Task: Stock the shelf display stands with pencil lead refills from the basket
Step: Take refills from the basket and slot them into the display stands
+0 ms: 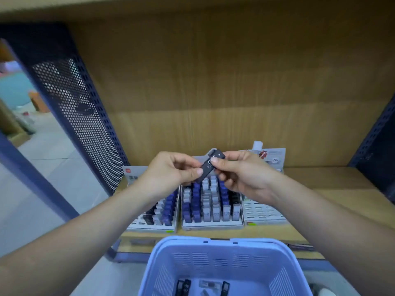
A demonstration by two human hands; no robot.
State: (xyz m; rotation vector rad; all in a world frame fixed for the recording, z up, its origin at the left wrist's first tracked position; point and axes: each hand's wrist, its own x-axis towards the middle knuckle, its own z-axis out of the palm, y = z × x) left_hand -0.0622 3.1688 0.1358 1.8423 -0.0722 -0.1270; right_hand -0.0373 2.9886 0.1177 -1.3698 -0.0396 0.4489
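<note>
Left hand [168, 173], right hand [242, 175] pinch refill [207, 166] | stands [211, 226] beneath | basket [213, 242] nearer

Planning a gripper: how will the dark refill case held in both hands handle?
Probably stiff: the dark refill case spans straight between left hand and right hand. Likely light: fingertips alone carry it. Flat sides, so unlikely to roll.

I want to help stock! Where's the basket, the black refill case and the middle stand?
basket [188, 242]: head view, its far rim.
black refill case [206, 166]: head view, its middle.
middle stand [211, 226]: head view, its front edge.
</note>
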